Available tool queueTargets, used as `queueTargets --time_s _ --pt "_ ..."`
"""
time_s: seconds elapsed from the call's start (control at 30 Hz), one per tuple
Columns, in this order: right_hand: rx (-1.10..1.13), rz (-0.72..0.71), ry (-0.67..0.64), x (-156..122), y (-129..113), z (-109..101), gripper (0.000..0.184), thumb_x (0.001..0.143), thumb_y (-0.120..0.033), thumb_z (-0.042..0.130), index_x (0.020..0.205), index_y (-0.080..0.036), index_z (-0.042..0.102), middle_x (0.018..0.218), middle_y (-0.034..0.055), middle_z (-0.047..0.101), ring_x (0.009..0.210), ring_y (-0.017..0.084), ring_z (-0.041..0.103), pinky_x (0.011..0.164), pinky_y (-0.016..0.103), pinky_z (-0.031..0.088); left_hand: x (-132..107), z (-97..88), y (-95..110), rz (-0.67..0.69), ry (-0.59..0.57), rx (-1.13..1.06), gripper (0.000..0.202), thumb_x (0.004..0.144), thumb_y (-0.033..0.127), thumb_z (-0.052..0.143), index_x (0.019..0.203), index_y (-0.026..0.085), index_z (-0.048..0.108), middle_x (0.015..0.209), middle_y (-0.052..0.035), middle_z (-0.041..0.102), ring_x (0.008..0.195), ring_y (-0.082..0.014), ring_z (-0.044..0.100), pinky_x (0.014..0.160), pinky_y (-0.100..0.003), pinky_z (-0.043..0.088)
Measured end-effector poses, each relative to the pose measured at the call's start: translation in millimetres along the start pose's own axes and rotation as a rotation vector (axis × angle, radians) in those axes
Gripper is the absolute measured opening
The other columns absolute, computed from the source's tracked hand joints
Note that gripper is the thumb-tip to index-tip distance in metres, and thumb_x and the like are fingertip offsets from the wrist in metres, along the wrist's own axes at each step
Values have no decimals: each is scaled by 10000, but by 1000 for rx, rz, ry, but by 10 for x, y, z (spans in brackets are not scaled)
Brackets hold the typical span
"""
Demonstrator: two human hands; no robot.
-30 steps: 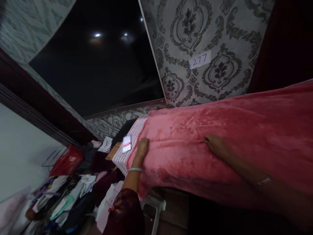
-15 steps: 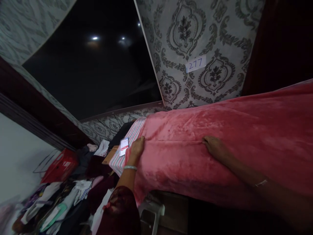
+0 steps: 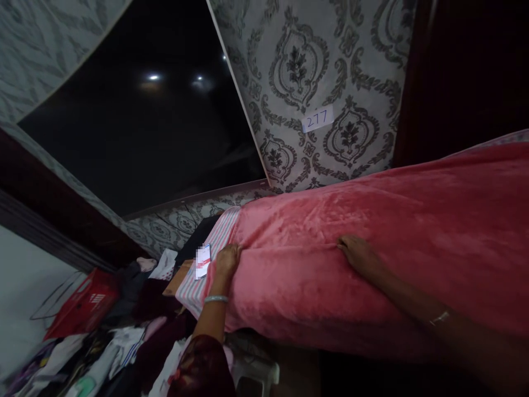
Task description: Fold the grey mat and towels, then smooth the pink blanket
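A plush pink blanket [image 3: 372, 231] lies spread over a raised surface across the right half of the view. My left hand [image 3: 227, 258] sits at the blanket's left end with its fingers curled onto the edge, a bangle on the wrist. My right hand [image 3: 359, 252] rests on the blanket's middle, fingers bent and pinching a fold of the fabric. Under the blanket's left end a pink-and-white striped cloth [image 3: 206, 259] shows, with a small white card [image 3: 202, 261] lying on it.
A heap of mixed clothes [image 3: 103, 353] covers the floor at lower left beside a red basket [image 3: 76, 309]. A white plastic stool [image 3: 256, 372] stands below the blanket. Patterned wallpaper with a "277" label [image 3: 317, 118] lies behind, beside a dark opening [image 3: 136, 110].
My left hand slid left along the blanket's edge toward the striped cloth. My right hand stayed in place on the fold. The view drifted right and slightly up.
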State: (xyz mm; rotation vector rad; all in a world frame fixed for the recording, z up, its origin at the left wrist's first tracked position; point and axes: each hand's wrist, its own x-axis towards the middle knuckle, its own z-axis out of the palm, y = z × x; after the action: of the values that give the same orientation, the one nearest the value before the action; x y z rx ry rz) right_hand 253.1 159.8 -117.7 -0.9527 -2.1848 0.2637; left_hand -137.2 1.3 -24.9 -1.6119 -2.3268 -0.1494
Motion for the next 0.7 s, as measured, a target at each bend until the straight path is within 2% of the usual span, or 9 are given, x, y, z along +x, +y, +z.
queueTargets --time_s 0.23,0.4,0.47,0.57,0.7 --pt "9 3 7 -3 -22 -48 234 911 -222 398 750 -205 567 781 96 642 770 225 592 740 341 449 23 -55 21 -37 -59 -50 349 1002 371 410 875 191 680 976 -117 728 926 -225 670 788 -303 434" --pt "41 -12 -5 -32 40 -23 239 911 -252 392 755 -208 568 791 107 654 776 232 603 756 357 461 137 -173 -173 -247 -61 -57 445 1024 326 278 1010 150 686 1055 -171 718 982 -238 669 772 -314 432" --pt "30 -17 13 -43 76 5 236 906 -262 391 751 -213 563 788 109 654 769 238 601 750 365 460 192 -201 -301 -330 -92 -59 391 1003 289 331 1044 134 687 1099 -187 713 1003 -237 669 757 -305 433" --pt "31 -39 44 -55 113 46 237 904 -281 387 758 -220 563 782 104 651 752 239 596 738 369 459 268 -194 -447 -404 -186 -85 312 955 301 461 987 123 715 1063 -184 732 972 -231 682 720 -285 437" --pt "45 -59 64 -58 125 66 224 902 -297 398 754 -233 553 751 87 636 723 241 585 715 376 458 362 -122 -488 -419 -312 -158 309 900 383 585 848 122 742 924 -149 756 892 -213 695 691 -257 451"
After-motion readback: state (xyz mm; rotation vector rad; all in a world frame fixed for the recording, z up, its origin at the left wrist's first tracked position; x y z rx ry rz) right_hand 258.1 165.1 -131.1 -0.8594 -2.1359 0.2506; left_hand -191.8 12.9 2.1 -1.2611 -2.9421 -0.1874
